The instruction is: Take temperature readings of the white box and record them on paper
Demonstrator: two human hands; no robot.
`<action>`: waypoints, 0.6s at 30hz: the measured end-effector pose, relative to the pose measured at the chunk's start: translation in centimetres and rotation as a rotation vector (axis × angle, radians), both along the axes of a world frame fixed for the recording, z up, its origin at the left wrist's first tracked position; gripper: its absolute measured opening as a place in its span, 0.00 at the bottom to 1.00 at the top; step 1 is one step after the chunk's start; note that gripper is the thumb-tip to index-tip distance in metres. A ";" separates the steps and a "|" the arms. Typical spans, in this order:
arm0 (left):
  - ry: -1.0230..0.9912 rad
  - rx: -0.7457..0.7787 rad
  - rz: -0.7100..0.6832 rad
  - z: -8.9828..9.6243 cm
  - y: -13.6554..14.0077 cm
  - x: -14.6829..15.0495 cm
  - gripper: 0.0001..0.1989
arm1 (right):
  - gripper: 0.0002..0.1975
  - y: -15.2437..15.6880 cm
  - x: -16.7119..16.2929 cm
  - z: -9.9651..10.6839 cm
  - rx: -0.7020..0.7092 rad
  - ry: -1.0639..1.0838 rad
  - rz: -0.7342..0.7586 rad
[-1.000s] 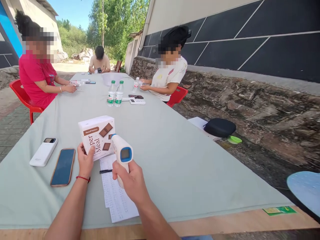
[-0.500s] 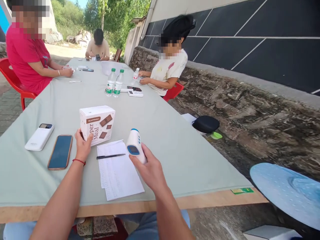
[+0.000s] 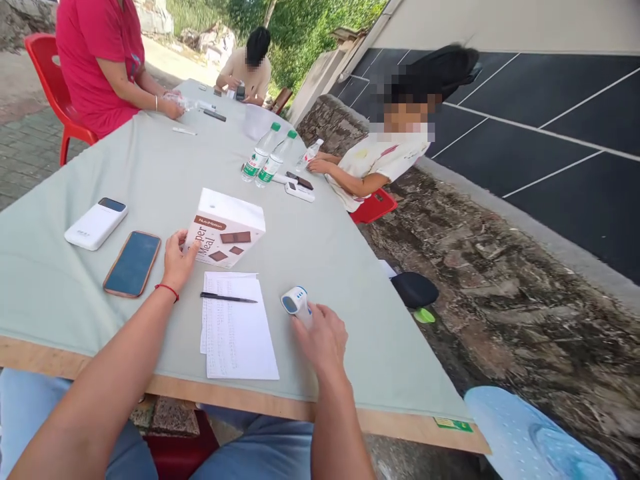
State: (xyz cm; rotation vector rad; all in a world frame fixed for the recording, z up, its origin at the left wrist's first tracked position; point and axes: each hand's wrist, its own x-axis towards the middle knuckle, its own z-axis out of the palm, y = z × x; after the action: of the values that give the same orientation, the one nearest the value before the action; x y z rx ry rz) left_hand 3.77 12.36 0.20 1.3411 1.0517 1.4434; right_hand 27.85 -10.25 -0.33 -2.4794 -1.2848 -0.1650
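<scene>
My left hand (image 3: 179, 259) grips the left edge of a white cardboard box (image 3: 227, 235), thumb across its printed front. "NutriMotion" and pictures of chocolate pieces show on that face; the box is upright on the cloth, behind the papers. In my right hand (image 3: 324, 333) is a white and blue infrared thermometer (image 3: 296, 301), held by its handle low over the table, right of the papers. Between my hands lie sheets of paper (image 3: 243, 343) with small writing, and a black pen (image 3: 229, 297) rests across them.
A phone (image 3: 133, 265) and a white power bank (image 3: 96, 223) lie to the left. Two water bottles (image 3: 270, 160) stand beyond the box. Several people sit around the cloth-covered table (image 3: 370, 360). A blue hat-like object (image 3: 530, 433) is off the near right corner.
The view has tilted and turned. My right hand has carried the thermometer rightward, away from the box and lower toward the table. My left hand keeps its grip on the box.
</scene>
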 end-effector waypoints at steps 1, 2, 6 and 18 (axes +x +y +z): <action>0.023 -0.018 0.012 0.0 0.0 0.0 0.17 | 0.20 0.6 -0.9 0.1 0.061 -0.036 0.054; 0.049 -0.036 0.030 0.1 0.1 -0.1 0.17 | 0.19 1.2 -2.0 0.1 0.104 -0.050 0.134; 0.131 -0.071 0.092 1.2 0.0 -0.4 0.16 | 0.15 4.4 -5.6 0.0 0.059 -0.061 0.414; 0.373 0.266 -0.329 6.8 -5.1 0.8 0.10 | 0.08 -1.7 -6.0 1.1 0.511 0.386 0.253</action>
State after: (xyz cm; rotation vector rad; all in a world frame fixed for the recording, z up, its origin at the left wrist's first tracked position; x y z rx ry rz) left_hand 4.54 7.24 7.02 1.9307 0.8306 1.1375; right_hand 21.88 -12.00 0.72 -1.7970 -1.1927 0.0451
